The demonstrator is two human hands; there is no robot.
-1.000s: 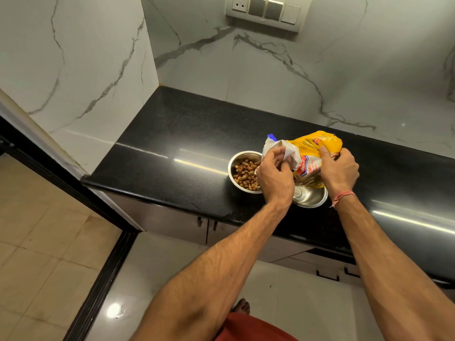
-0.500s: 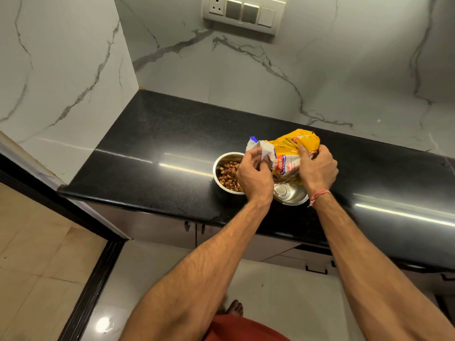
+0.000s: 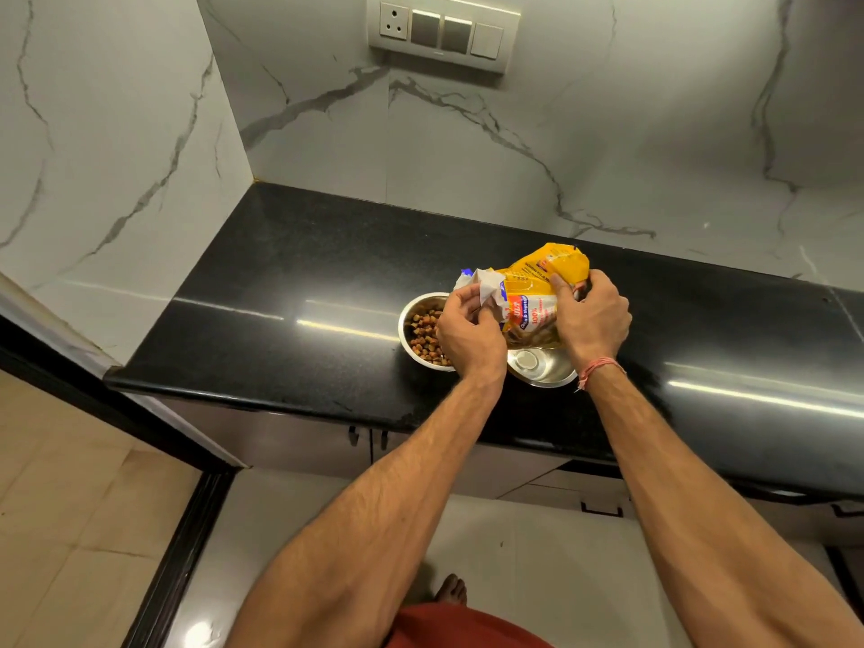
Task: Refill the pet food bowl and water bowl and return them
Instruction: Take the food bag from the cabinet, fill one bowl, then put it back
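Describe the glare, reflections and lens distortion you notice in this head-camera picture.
Head view: bright streaks of glare cross the glossy black countertop; the empty steel bowl mirrors light; a hotspot shines on the floor tile; wide-angle distortion bends the counter edge and stretches the forearms.

I see a black polished counter (image 3: 290, 282) set into a corner, with streaks of light reflected along its top. White marble walls (image 3: 608, 147) with grey veins rise behind it and on the left. A switch plate (image 3: 442, 32) with a socket sits high on the back wall. Under the counter are pale cabinet doors (image 3: 299, 437) with small dark handles. The floor (image 3: 537, 554) is glossy and white; beige tiles (image 3: 61, 507) lie beyond a black threshold strip (image 3: 182, 549).
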